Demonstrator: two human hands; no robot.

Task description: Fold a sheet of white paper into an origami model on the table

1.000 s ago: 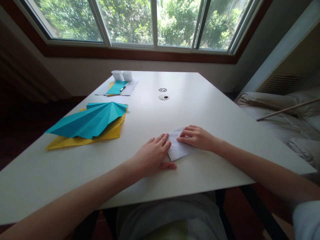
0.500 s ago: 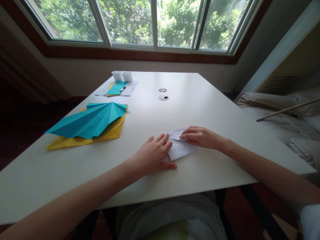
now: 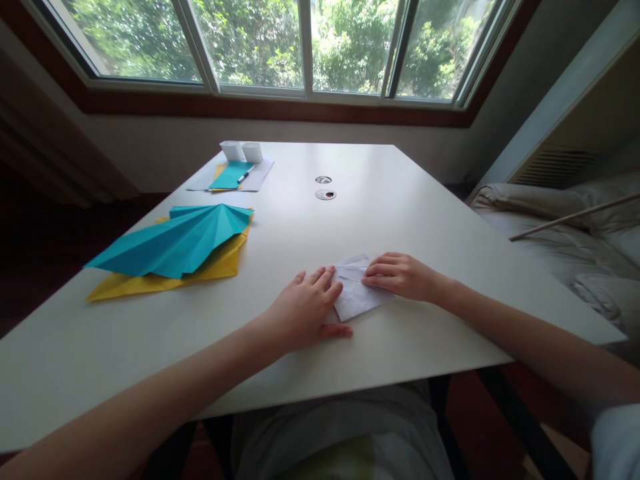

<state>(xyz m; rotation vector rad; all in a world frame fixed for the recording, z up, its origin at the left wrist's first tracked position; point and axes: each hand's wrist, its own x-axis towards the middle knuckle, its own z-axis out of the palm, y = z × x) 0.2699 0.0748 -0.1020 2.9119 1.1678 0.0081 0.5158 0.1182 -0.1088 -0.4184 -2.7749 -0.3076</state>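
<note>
A small folded white paper lies on the white table near its front edge. My left hand rests flat on the paper's left side, fingers stretched out and pressing it down. My right hand lies on the paper's right part, its fingers held together with the tips pressing a fold near the top. The paper's middle shows between the two hands.
A pleated teal paper lies on a yellow sheet at the left. Farther back are a teal sheet with a pen, two white cups and two round table grommets. A bed stands at right.
My right hand's fingertips have slid slightly right and back along the fold. My left hand has stayed pressing the paper.
</note>
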